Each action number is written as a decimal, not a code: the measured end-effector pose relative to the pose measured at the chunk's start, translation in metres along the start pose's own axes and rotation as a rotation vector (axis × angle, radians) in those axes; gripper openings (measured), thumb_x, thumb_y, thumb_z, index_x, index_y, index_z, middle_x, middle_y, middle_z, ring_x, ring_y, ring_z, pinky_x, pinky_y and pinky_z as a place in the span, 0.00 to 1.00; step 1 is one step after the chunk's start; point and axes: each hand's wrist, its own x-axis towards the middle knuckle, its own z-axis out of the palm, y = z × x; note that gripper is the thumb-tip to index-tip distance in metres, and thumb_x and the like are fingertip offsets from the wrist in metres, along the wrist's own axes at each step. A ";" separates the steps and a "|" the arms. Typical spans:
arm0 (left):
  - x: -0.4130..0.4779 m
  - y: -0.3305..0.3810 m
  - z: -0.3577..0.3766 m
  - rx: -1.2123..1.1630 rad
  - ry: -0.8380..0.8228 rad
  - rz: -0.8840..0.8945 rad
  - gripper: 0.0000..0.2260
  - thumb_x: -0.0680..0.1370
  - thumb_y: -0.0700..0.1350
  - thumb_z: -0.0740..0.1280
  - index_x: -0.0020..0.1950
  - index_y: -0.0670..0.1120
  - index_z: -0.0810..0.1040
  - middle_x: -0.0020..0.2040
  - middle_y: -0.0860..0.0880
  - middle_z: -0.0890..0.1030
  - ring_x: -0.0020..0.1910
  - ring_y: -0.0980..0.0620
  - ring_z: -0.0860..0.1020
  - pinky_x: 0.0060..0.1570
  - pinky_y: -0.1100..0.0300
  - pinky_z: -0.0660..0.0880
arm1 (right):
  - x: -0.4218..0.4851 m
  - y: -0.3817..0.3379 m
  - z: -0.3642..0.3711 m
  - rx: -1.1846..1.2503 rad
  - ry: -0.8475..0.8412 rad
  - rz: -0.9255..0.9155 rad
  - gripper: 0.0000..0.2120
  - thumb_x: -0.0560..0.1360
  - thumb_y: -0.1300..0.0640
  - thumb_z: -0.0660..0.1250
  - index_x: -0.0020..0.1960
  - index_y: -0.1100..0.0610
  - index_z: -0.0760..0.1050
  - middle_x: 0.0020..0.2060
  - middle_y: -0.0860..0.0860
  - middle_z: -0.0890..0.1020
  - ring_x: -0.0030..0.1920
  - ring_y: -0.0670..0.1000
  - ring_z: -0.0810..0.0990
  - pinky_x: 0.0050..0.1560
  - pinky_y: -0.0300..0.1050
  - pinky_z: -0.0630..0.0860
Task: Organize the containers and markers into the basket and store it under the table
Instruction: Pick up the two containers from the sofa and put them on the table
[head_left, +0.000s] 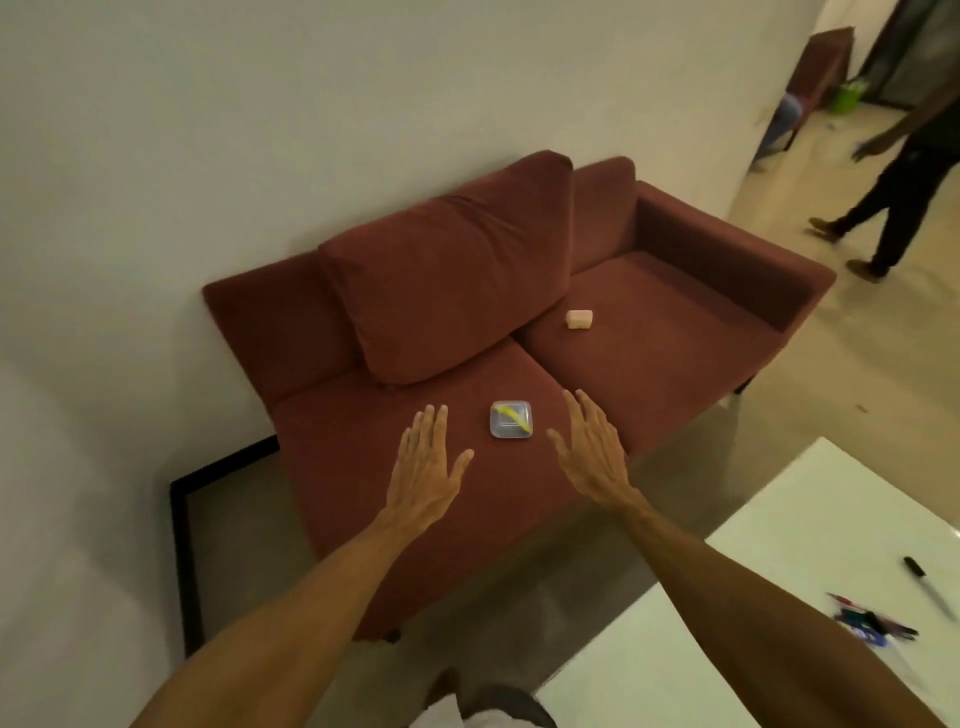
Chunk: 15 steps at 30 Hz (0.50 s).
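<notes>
Head view looks down on a dark red sofa (649, 353) set against a pale wall, and everything else is placed from that sofa. On its near seat cushion lies a small square clear container (511, 420) with something yellow inside, flat on the fabric. On the far seat cushion, well apart from the first, sits a small peach-coloured container (579, 318), close to the loose back cushion (447, 270) that leans across the sofa's back. Both arms reach out over the near seat. The left hand (427, 462) is spread flat, palm down, fingers extended and empty, just to the left of the clear container without touching it. The right hand (592, 452) is likewise flat and empty, fingers straight, just to the right of that container, so it lies between the two hands. In front of the sofa, at lower right, stands a white table (779, 597) with a black marker (930, 584) and a blurred cluster of markers (867, 621) lying on its top. Beyond the sofa's far arm another person (904, 171) in dark clothes walks across the floor.
</notes>
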 end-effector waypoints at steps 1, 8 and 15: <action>0.016 -0.002 0.004 -0.009 -0.033 0.012 0.35 0.82 0.62 0.53 0.82 0.47 0.43 0.83 0.45 0.47 0.82 0.49 0.45 0.80 0.51 0.46 | 0.012 0.000 0.002 -0.003 -0.004 0.025 0.31 0.82 0.46 0.59 0.80 0.55 0.54 0.79 0.55 0.59 0.79 0.54 0.59 0.75 0.55 0.62; 0.111 0.007 0.038 -0.086 -0.148 0.082 0.35 0.82 0.60 0.55 0.82 0.47 0.44 0.83 0.45 0.47 0.82 0.48 0.46 0.80 0.52 0.46 | 0.080 0.016 0.011 -0.031 -0.009 0.138 0.30 0.82 0.46 0.59 0.80 0.55 0.56 0.79 0.55 0.60 0.78 0.55 0.60 0.74 0.55 0.63; 0.194 0.005 0.099 -0.105 -0.213 -0.021 0.35 0.82 0.58 0.57 0.82 0.46 0.44 0.83 0.44 0.48 0.82 0.46 0.47 0.80 0.51 0.48 | 0.178 0.064 0.034 -0.026 -0.078 0.131 0.29 0.82 0.47 0.59 0.80 0.55 0.57 0.79 0.55 0.60 0.78 0.55 0.60 0.74 0.55 0.64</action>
